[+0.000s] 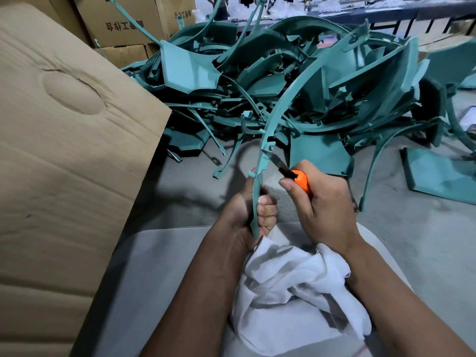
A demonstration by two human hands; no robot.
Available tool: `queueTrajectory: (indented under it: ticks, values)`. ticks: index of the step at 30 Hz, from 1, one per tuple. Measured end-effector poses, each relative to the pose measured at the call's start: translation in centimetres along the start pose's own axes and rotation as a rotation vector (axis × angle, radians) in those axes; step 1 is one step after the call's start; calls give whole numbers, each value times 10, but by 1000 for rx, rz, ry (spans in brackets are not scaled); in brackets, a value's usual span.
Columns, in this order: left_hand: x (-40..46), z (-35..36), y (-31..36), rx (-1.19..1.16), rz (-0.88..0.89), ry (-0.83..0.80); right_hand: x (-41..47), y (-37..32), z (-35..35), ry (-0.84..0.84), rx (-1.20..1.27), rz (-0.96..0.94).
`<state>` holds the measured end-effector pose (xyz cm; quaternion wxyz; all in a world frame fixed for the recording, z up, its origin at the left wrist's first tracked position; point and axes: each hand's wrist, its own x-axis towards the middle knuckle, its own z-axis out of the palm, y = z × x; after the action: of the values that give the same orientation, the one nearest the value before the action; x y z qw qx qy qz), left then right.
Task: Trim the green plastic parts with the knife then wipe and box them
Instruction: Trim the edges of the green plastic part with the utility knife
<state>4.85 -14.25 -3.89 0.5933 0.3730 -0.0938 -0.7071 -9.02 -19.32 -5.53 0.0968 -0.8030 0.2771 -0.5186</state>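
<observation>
— Hands? — Left hand [253,212] clamped round the strip's [283,117] lower end; right hand [319,204] gripping the knife [296,177], blade against the strip.
— Box? — Box [64,150] at the floor's left edge, inside hidden; cloth [296,284] on the lap; pile [283,81] beyond.

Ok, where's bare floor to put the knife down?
Bare floor lies between the box flap and the left hand, and right of the right hand, below the flat part. Beyond, the pile is crowded.
</observation>
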Motion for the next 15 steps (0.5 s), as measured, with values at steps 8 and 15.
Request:
queueTrajectory:
  ticks: [8, 15]
  values:
    - [4, -3, 0, -51, 26, 16, -2, -4, 1, -180, 108, -57]
    - [3, -2, -1, -36, -26, -40, -2, -4, 5, -12, 35, 44]
